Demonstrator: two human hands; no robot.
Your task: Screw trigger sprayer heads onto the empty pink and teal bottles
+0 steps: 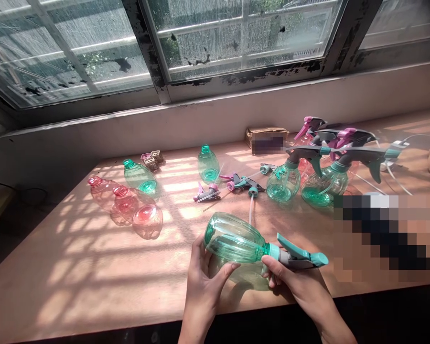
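Observation:
A teal plastic spray bottle [234,239] lies sideways in both my hands just above the wooden table [75,277]. My left hand [204,282] cups the bottle's body from below, thumb and fingers wrapped round it. At the bottle's neck my right hand [294,282] grips the teal and grey trigger head [297,255], which sits on the bottle.
Two pink bottles [129,208] and two teal bottles [140,177] without heads lie at the left and middle. Loose trigger heads [232,184] lie mid-table. Several assembled spray bottles [308,177] stand at the right near a small cardboard box [267,138]. A window runs behind.

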